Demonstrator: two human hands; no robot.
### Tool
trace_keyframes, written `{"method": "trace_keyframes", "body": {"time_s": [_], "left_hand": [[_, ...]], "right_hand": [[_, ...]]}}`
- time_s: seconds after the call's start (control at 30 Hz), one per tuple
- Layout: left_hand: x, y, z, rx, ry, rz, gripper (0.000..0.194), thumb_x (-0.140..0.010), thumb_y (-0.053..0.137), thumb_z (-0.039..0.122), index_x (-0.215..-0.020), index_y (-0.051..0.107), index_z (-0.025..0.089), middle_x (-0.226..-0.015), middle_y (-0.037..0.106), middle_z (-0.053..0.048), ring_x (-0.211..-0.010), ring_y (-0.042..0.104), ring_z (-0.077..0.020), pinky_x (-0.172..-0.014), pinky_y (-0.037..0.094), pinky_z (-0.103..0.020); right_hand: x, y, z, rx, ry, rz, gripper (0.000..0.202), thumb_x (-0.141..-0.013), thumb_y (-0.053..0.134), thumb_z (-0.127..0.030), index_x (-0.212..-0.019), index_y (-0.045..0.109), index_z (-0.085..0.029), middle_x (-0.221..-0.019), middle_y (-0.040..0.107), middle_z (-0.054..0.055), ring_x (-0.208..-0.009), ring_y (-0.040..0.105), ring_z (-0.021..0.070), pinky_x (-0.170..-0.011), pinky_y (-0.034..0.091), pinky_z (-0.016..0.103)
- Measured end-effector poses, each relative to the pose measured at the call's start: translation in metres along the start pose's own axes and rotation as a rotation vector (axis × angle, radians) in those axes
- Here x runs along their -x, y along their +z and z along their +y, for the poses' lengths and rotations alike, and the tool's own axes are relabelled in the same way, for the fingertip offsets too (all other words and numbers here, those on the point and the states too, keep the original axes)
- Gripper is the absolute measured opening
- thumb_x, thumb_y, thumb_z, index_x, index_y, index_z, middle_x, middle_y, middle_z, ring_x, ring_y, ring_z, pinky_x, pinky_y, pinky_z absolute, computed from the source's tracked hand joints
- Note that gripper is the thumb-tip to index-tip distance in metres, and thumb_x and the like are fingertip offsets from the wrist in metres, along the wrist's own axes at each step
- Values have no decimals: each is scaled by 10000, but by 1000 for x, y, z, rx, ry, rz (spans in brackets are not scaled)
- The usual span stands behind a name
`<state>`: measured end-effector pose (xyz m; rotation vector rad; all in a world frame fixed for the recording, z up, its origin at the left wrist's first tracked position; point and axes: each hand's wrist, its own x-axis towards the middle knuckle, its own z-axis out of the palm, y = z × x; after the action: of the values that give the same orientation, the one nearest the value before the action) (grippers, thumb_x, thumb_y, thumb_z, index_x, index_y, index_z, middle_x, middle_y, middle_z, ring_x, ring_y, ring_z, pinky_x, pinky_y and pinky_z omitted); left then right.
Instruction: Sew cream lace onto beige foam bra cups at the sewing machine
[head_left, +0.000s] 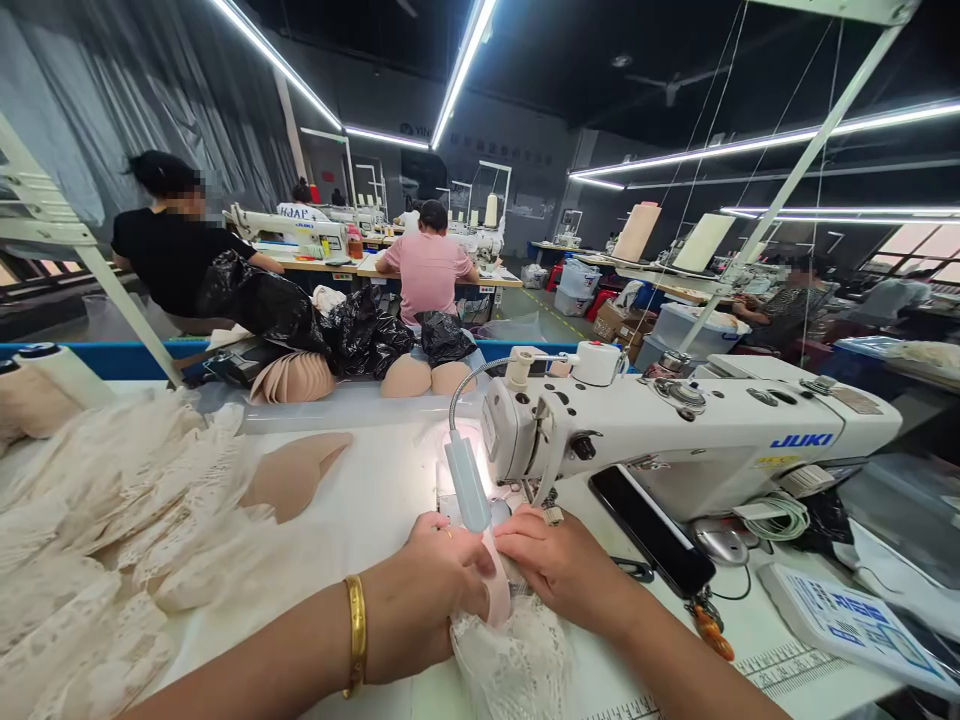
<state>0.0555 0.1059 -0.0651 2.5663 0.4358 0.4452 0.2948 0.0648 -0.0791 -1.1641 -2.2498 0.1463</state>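
My left hand (pixel 439 585), a gold bangle at its wrist, pinches a cream lace piece (pixel 517 665) by a smooth pale pink part (pixel 497 580). Opposite it, my right hand (pixel 559 560) grips the same piece with bent fingers, close to the presser foot area of the white sewing machine (pixel 690 430). A grey gooseneck lamp (pixel 466 480) partly covers the sewing spot, so the needle and the fingertips there are hard to see. The lace hangs down over the table's front, between my wrists.
Lace pieces (pixel 90 540) pile up at the left beside a beige moulded cup (pixel 296 475). Stacked cups (pixel 292 378) and black plastic bags (pixel 360 330) line the back. A phone (pixel 652 530), a white box (pixel 862 625) and a ruler marking lie right. Co-workers sit beyond.
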Motion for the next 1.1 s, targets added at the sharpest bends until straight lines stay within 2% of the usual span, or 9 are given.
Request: {"method": "trace_keyframes", "body": {"time_s": [0.1,0.2,0.3,0.4,0.67,0.83,1.0,1.1], "left_hand": [[-1,6,-5,-1,-14,14,70,-774,704,253,-766,771,269,-1074,687,-45,-892,629,-228,-1030,300,-456],[-1,11,-9,-10,-24,4,82,-777,698,256,-780,779,273,-1112,702,-51,-877,616,-229,-1027,298,-462],[0,15,-12,-10,-14,44,66,-766,712,278,-756,777,273,-1104,706,-44,-838,594,-209,-997,309,-438],[1,15,-14,-33,-26,46,43,-730,731,263,-744,767,283,-1117,700,-25,-889,591,-235,-937,328,-422],[-4,-11,-1,-93,-11,-117,102,-797,677,200,-788,745,276,-1165,691,-12,-880,623,-213,-856,328,-404],[-7,-21,-3,-96,39,-111,112,-809,656,184,-766,726,261,-1096,728,9,-856,661,-189,-814,325,-383],[-13,-28,-10,-134,53,-142,132,-819,664,174,-833,742,279,-1068,726,10,-998,659,-218,-923,376,-363],[-17,-32,-13,-167,41,-151,117,-843,661,200,-863,736,287,-1035,722,9,-1014,652,-225,-955,390,-354]], "right_hand": [[0,0,3,70,-25,-81,379,-962,468,-80,-1072,755,-301,-971,776,32,-901,659,220,-781,466,324],[1,-1,3,102,-31,-87,384,-953,465,-54,-1066,744,-293,-981,774,27,-909,661,217,-787,455,323],[0,-1,3,96,-41,-64,383,-936,475,-35,-1043,741,-289,-968,772,19,-887,661,211,-785,451,319],[1,0,3,101,-52,-66,384,-933,474,-29,-1059,733,-284,-966,767,19,-873,661,207,-781,458,315],[5,3,6,172,-65,-124,375,-956,449,-25,-1139,684,-253,-1008,745,35,-878,661,196,-781,484,312],[4,2,5,151,-64,-135,390,-952,428,-18,-1125,680,-260,-959,732,28,-884,662,204,-765,501,314],[3,2,6,149,-53,-120,447,-912,430,5,-1176,667,-268,-965,727,30,-905,651,213,-764,502,316],[3,2,7,146,-62,-108,410,-915,447,-3,-1138,671,-264,-960,723,30,-902,645,212,-758,493,312]]}}
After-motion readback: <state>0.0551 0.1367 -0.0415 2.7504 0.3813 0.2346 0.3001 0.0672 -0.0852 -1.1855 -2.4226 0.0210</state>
